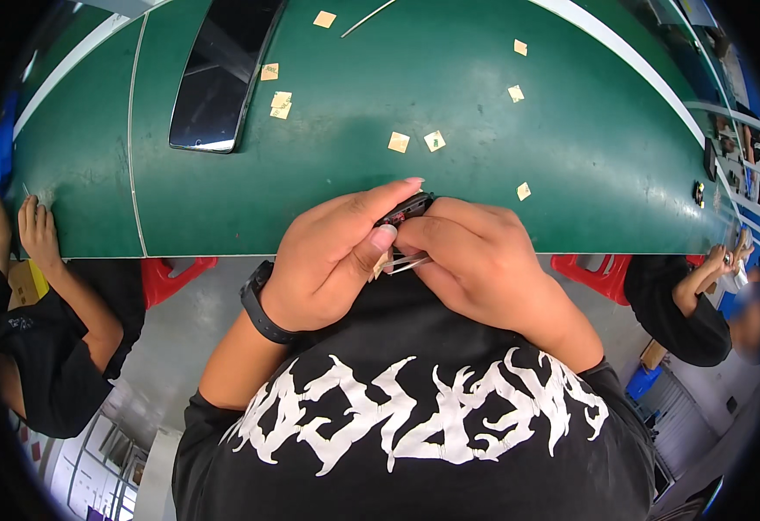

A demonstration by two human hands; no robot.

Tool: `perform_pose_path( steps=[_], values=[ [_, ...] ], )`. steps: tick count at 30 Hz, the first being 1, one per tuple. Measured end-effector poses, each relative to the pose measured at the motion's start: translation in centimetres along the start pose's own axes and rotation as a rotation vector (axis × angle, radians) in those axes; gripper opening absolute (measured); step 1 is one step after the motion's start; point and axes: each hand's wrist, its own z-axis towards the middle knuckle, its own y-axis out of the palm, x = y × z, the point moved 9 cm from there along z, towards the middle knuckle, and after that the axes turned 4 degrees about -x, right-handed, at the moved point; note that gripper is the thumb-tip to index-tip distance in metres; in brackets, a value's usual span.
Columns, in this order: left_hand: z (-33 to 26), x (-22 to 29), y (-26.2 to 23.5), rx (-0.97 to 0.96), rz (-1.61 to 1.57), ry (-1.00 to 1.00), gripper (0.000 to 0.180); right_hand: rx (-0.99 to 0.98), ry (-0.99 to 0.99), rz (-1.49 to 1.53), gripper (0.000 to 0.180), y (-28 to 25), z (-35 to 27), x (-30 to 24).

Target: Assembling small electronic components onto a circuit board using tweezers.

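Close to the table's near edge, my left hand [328,252] is closed around a small black device [407,209], its thumb and fingers pressing the sides. My right hand [484,252] is curled against the device's other side. Two thin metal prongs, apparently tweezers [408,263], stick out leftward from beneath my right fingers. A small tan paper square [380,264] shows under my left thumb; I cannot tell what holds it. Most of the device is covered by my hands, so its face is hidden.
Several tan paper squares [399,141] lie scattered over the green table [449,78]. A black tablet-like slab [219,78] lies far left, and a thin stick [368,17] at the far edge. People sit at left [41,347] and right [679,317], beside red stools [170,280].
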Motion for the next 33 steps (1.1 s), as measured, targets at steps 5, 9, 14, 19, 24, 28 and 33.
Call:
perform_pose_path(
  steps=[5,9,14,19,24,28,33],
  values=[
    [-0.6,0.0,0.0,0.027,-0.092,-0.112,0.038,0.013,0.004,-0.018,0.024,-0.2,0.0,-0.6],
    [-1.8,-1.9,-0.3,0.240,-0.522,-0.300,0.039,0.021,0.044,0.197,0.030,-1.2,0.1,-0.3],
    [-6.3,-1.1,-7.9,0.778,-0.372,-0.228,0.029,0.223,0.226,0.148,0.026,-7.3,-3.2,3.3],
    [-14.8,-2.2,-20.9,1.151,0.115,-0.195,0.031,0.798,0.680,-0.519,0.021,-20.3,-17.1,14.8],
    [-23.2,-7.3,-31.6,1.267,0.139,-0.437,0.037,1.035,1.041,-0.848,0.030,-31.9,-31.9,23.5],
    [-18.1,-3.9,-29.4,1.284,-0.020,-0.243,0.057,1.159,1.306,-0.906,0.041,-37.6,-40.9,29.0],
    [-27.8,-6.5,-34.9,1.257,0.488,-0.565,0.061,1.372,1.434,-0.540,0.063,-41.8,-45.2,36.7]
  ],
)
